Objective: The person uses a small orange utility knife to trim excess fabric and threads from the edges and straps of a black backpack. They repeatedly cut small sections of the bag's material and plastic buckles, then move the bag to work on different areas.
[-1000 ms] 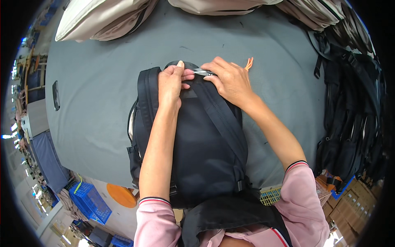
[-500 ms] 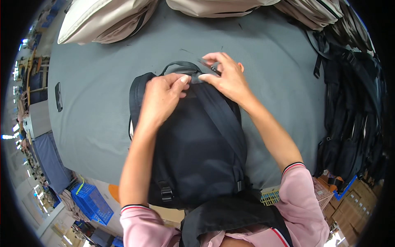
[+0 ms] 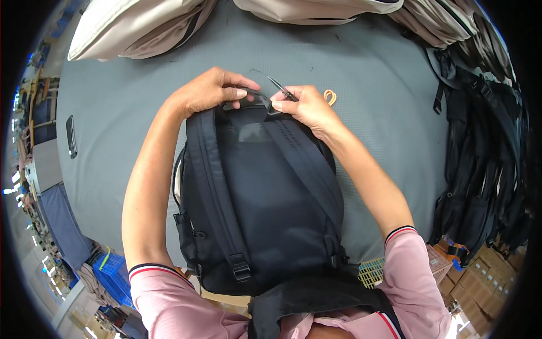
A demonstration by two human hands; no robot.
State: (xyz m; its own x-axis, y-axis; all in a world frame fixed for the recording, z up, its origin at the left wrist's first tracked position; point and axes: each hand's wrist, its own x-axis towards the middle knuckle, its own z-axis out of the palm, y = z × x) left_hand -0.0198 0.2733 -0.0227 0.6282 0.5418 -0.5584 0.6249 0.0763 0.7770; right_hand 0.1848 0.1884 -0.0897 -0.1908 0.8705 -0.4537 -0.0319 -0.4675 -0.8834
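Note:
A black backpack [image 3: 276, 186] lies in front of me, shoulder straps up and its top pointing away from me. At that top end my left hand [image 3: 209, 95] is closed round the carry handle [image 3: 258, 100], thumb and fingers gripping the loop. My right hand [image 3: 309, 110] holds small scissors [image 3: 276, 85], their thin blades pointing away and to the left. An orange finger loop shows beyond its knuckles. The right thumb and fingertips are at the right end of the handle, touching or very near it; which one cannot be told.
Beige bags [image 3: 141, 28] line the far edge of the grey padded table [image 3: 389, 124]. Black backpacks [image 3: 480, 164] are piled at the right. A small dark flat object [image 3: 71, 137] lies at the left edge. Below the table stand a blue crate [image 3: 116, 277] and cardboard boxes [image 3: 480, 288].
My left hand has moved away from me, from the backpack's top edge onto the carry handle. My right hand has come slightly nearer me, scissors still in it. The left shoulder strap is now uncovered.

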